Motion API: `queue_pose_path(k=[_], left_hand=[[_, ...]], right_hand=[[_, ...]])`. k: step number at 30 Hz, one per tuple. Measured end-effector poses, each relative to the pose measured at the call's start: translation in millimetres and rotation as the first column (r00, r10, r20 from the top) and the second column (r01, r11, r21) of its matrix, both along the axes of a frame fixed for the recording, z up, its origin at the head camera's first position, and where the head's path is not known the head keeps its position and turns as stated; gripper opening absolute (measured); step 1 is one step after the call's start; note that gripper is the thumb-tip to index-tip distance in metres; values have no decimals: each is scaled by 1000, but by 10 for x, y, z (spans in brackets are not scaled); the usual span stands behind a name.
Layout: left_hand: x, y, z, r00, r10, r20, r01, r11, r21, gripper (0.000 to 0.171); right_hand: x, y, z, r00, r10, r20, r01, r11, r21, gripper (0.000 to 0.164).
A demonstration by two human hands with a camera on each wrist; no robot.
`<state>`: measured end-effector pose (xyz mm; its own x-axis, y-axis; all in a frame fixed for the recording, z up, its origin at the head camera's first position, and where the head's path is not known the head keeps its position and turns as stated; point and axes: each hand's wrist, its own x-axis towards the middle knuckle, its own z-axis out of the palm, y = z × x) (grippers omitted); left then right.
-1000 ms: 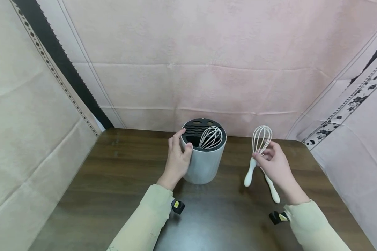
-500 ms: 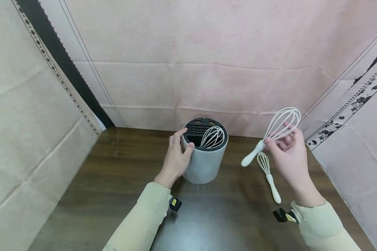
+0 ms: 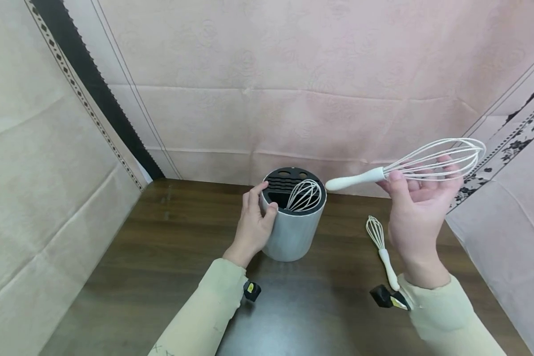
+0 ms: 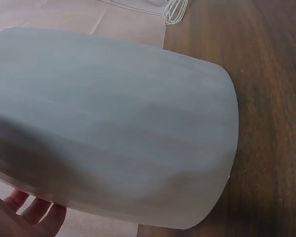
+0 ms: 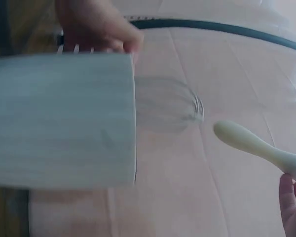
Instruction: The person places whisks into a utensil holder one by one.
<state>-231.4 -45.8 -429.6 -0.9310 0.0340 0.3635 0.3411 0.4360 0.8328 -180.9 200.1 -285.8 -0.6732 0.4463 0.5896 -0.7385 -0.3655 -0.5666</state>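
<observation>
My left hand [image 3: 250, 225] grips the rim of a light grey cylindrical utensil holder [image 3: 291, 237], its fingertips over the black slotted top. A white wire whisk [image 3: 305, 194] stands in the holder, its loops up and its handle hidden inside. To the right, my right hand [image 3: 420, 212] holds a large white whisk [image 3: 356, 179] in the air, thumb and fingers near where wires meet handle. That whisk lies nearly level, handle end toward the holder's rim. In the right wrist view its handle [image 5: 251, 140] points at the holder. A smaller whisk [image 3: 388, 264] rests on the table.
The brown wooden table [image 3: 160, 257] carries the holder and the small whisk. Pale pink cloth [image 3: 267, 118] hangs right behind the table's back edge, with more cloth along both sides. A black wrist camera [image 3: 382, 296] overlaps the small whisk's handle end in the head view.
My right hand has lifted the large whisk off the table and turned it from upright to nearly level, handle toward the holder. The left hand still grips the holder.
</observation>
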Motion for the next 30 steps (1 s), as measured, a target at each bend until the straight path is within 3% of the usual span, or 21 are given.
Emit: queue_pose_path(k=[4, 13, 22, 30], left_hand=[[-5, 27, 1, 1000, -8, -6, 8, 1000, 2, 53], [-5, 42, -3, 1000, -5, 8, 5, 1000, 5, 53], [-10, 7, -6, 1000, 8, -1, -8, 1000, 21, 53], [1, 3, -6, 1000, 2, 3, -2, 1000, 14, 53]], right_hand=[[-15, -139, 18, 999, 19, -34, -20, 999, -33, 74], [-81, -297, -22, 996, 65, -68, -63, 997, 34, 71], [-146, -393, -30, 992, 111, -63, -109, 993, 34, 72], [-179, -439, -89, 992, 124, -40, -117, 984, 134, 74]])
